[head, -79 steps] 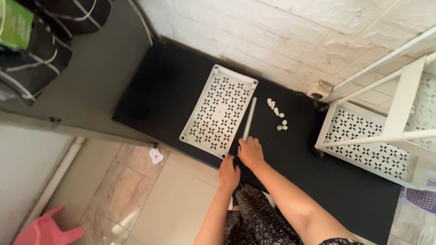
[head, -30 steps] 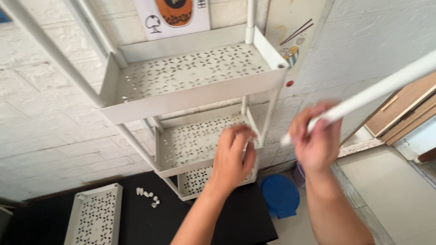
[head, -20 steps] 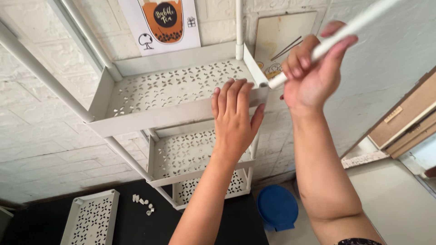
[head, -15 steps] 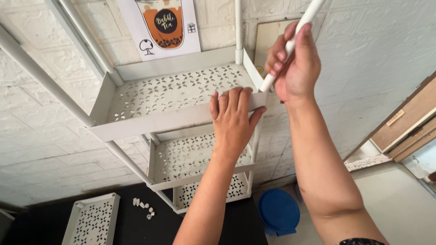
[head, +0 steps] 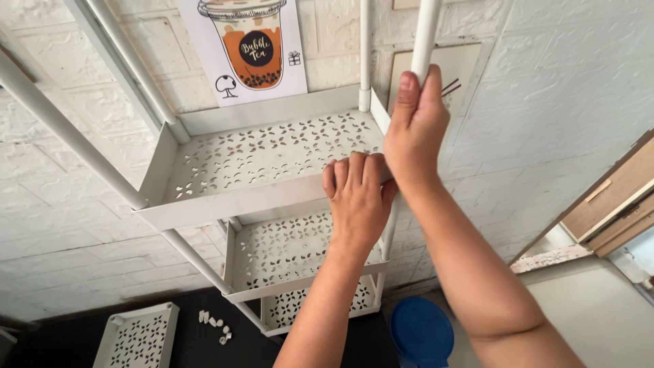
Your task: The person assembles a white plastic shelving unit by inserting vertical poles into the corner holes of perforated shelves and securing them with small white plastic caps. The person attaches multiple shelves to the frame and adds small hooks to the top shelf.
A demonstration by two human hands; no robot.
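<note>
My right hand [head: 415, 126] grips a white plastic pole [head: 426, 34] that stands nearly upright at the front right corner of the top shelf tray [head: 225, 204] of a white perforated rack. My left hand [head: 357, 197] lies flat on that tray's front right edge, fingers together, pressing on it. Below it sit a second tray [head: 286, 255] and a third tray [head: 306, 307], joined by white poles [head: 68, 129]. Another upright pole [head: 365, 51] stands at the tray's back right corner.
A spare perforated tray [head: 136, 337] and several small white connector pieces [head: 214, 324] lie on a black mat [head: 197, 344] on the floor. A blue round lid [head: 422, 334] sits beside the rack. A drink poster [head: 248, 48] hangs on the white brick wall.
My right hand has swung the pole from a slant to nearly upright over the tray's front right corner. My left hand has shifted slightly right along the tray edge.
</note>
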